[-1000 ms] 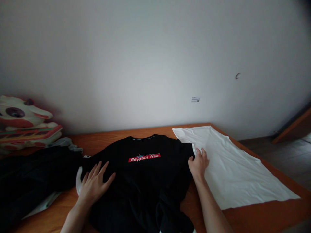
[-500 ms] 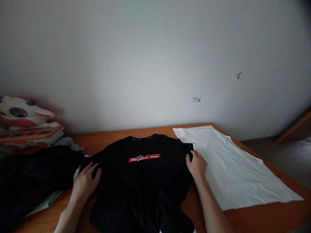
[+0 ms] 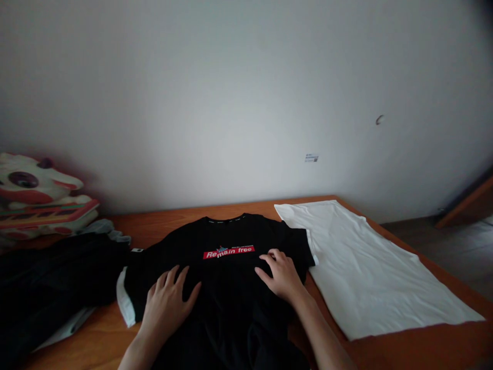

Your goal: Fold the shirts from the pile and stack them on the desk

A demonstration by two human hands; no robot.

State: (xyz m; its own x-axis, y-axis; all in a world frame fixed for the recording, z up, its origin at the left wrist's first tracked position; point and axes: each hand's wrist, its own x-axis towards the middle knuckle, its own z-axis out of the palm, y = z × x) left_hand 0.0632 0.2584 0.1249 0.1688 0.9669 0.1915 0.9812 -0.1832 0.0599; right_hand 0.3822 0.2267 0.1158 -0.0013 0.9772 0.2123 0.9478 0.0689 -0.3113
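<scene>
The black T-shirt's (image 3: 231, 277) hem and the dark clothes (image 3: 50, 277) run past the frame's edges.

a home room, judging by the plain wall (image 3: 231, 103), wooden table (image 3: 154, 223), laid-out t-shirts (image 3: 231, 267) and plush toy (image 3: 34, 195).

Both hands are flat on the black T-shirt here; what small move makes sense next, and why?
Probably a smoothing stroke: slide both palms down the black T-shirt toward the hem. The left hand and right hand lie flat on the chest below the red logo, the sleeves are spread, but the lower cloth near the table edge looks bunched.
</scene>
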